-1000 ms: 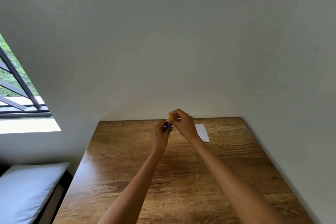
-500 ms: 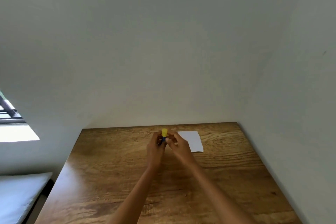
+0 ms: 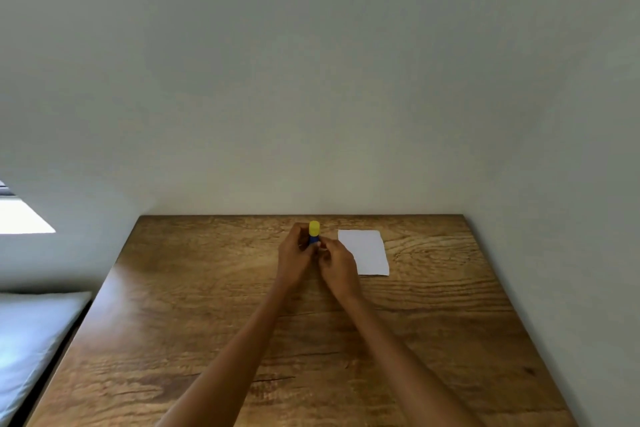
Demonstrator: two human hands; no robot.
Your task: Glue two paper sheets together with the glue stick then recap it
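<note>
A glue stick [image 3: 314, 234] with a blue body and a yellow cap stands upright near the far edge of the wooden table [image 3: 207, 322]. My left hand [image 3: 294, 258] is wrapped around its lower body. My right hand [image 3: 337, 267] touches the body from the right with its fingertips. The yellow cap sits on top of the stick. White paper [image 3: 365, 252] lies flat on the table just right of my hands; I cannot tell whether it is one sheet or two.
The table's far and right edges meet plain walls. A white cushion [image 3: 31, 340] lies low at the left, below the table's left edge. A bright window sill [image 3: 20, 218] shows at the far left.
My right hand has come off the top of the cap and dropped to the stick's body. Both hands and the stick have lowered toward the table. The camera has swung to the right.
</note>
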